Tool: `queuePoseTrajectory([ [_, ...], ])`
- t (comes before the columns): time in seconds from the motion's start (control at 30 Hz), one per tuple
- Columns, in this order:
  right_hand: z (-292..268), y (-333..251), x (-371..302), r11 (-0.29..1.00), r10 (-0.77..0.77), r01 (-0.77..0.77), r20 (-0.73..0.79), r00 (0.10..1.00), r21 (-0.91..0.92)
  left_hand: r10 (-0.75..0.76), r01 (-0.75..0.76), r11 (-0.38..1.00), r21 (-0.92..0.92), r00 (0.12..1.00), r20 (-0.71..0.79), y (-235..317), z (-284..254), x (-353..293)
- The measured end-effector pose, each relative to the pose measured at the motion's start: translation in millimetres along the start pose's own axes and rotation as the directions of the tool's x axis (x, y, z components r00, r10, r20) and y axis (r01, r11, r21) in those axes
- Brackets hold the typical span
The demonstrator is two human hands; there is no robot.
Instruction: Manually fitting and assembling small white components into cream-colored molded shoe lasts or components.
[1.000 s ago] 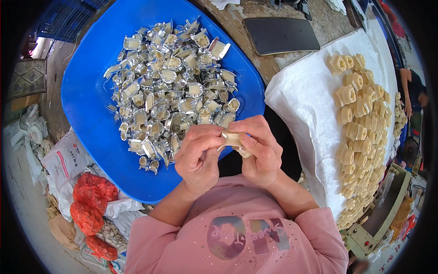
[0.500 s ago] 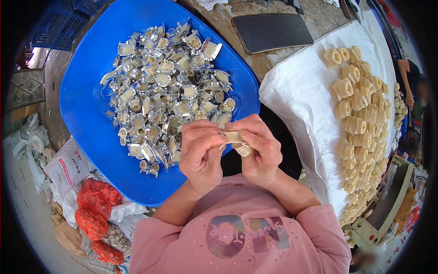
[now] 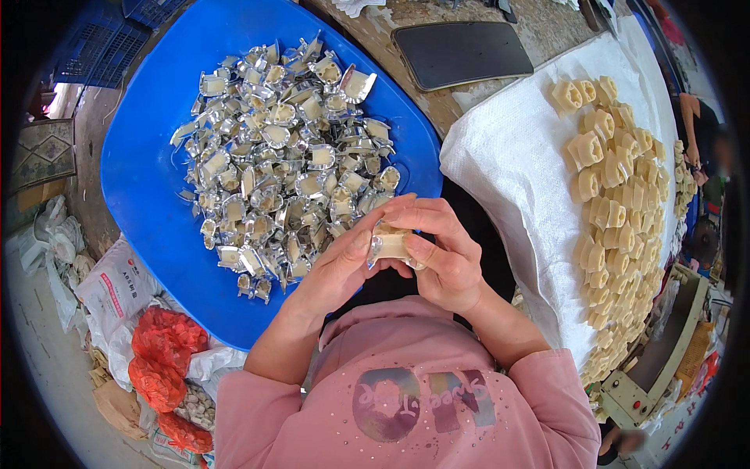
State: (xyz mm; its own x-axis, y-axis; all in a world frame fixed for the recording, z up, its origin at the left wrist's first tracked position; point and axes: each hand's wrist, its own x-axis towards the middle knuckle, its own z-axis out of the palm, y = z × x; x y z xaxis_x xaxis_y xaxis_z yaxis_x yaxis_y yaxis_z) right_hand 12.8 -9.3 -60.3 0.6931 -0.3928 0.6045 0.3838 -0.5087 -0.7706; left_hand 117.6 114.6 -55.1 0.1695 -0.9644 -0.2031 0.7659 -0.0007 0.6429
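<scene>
In front of my chest both hands grip one cream plastic piece (image 3: 394, 247) with a shiny silvery part at its left end. My left hand (image 3: 337, 264) is closed on that silvery end, its fingers partly behind the piece. From the other side, my right hand (image 3: 447, 262) holds the cream body between thumb and fingers. Just beyond my hands, a blue tub (image 3: 148, 270) holds a heap of silvery parts with cream middles (image 3: 273, 156). Similar bare cream pieces (image 3: 613, 215) lie piled on a white woven sheet (image 3: 508, 148) to my right.
A dark phone (image 3: 462, 53) lies on the worn table (image 3: 398, 17) beyond the tub. Red mesh bags (image 3: 164, 344) and white sacks (image 3: 117, 285) stand at lower left. Blue crates (image 3: 98, 47) are at far left. Another person's arm (image 3: 691, 129) shows at far right.
My hands have turned the cream piece, and a silvery part now shows at its left end. My left hand has opened around it, and its forearm has shifted left.
</scene>
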Motion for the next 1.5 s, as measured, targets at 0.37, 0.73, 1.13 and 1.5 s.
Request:
queuePoseTrajectory([
  [0.37, -3, -4, -6, 0.983, 0.02, -0.017, 0.015, 1.0, -0.185, 0.009, -0.029, 0.958, -0.287, 0.997, -0.071, -16, 14, 0],
  [0.73, -10, -7, 1, 0.919, 0.378, -0.386, 0.101, 0.92, 0.084, -0.011, -0.005, 0.902, -0.432, 0.999, -0.035, -18, 1, 3],
  [1.13, -12, 11, -9, 0.9, 0.432, -0.39, 0.266, 0.862, -0.195, 0.335, 0.118, 0.654, 0.747, 0.841, -0.426, -4, -22, -14],
  [1.5, -2, 49, 22, 0.778, 0.589, -0.495, 0.176, 0.789, -0.386, 0.574, 0.332, -0.145, 0.932, 0.796, -0.194, 6, -80, -10],
])
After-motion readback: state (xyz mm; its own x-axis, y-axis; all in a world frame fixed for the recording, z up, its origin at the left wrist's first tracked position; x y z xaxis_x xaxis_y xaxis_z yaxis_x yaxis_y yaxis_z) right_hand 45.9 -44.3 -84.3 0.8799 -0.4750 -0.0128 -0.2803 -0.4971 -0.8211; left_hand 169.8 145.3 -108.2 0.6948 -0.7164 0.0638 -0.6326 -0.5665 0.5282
